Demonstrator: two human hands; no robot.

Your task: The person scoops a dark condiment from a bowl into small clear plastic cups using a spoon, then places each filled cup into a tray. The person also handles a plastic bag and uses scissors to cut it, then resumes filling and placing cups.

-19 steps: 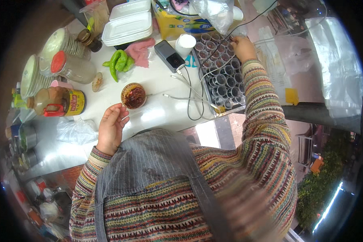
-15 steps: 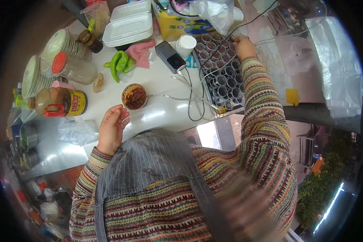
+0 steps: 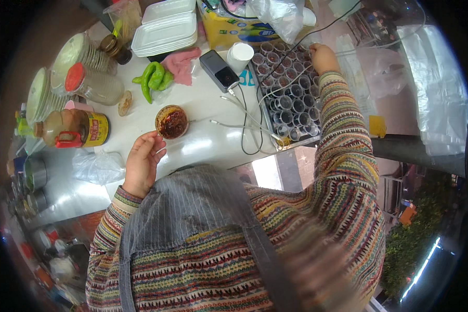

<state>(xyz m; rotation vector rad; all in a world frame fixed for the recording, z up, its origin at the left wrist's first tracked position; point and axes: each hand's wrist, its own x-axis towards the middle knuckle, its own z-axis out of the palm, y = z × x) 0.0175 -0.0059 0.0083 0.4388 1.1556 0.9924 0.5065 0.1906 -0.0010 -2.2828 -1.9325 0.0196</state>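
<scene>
My left hand (image 3: 144, 160) is at the near side of a small clear bowl of dark red chilli sauce (image 3: 171, 122). Its fingers are loosely curled and partly apart, with the tips close to the bowl's rim; whether they touch it I cannot tell. Stretched far to the right, my right hand (image 3: 325, 59) is at the far right edge of a tray of small clear cups (image 3: 288, 91) with dark contents. Those fingers are bent and pressed together; what they hold, if anything, is hidden. Thin cables (image 3: 256, 122) run across the table and over the cups.
Left on the table are a brown-filled bottle with a red handle (image 3: 73, 128), a red-lidded jar (image 3: 96, 86) and stacked lids (image 3: 39, 99). Green peppers (image 3: 153, 80), a pink cloth (image 3: 181, 65), white foam trays (image 3: 166, 31), a black power bank (image 3: 219, 71) and a white tub (image 3: 240, 57) stand farther back.
My right hand has moved right, from above the cups toward the tray's far right edge. The left hand stays beside the bowl. The whole view has shifted slightly.
</scene>
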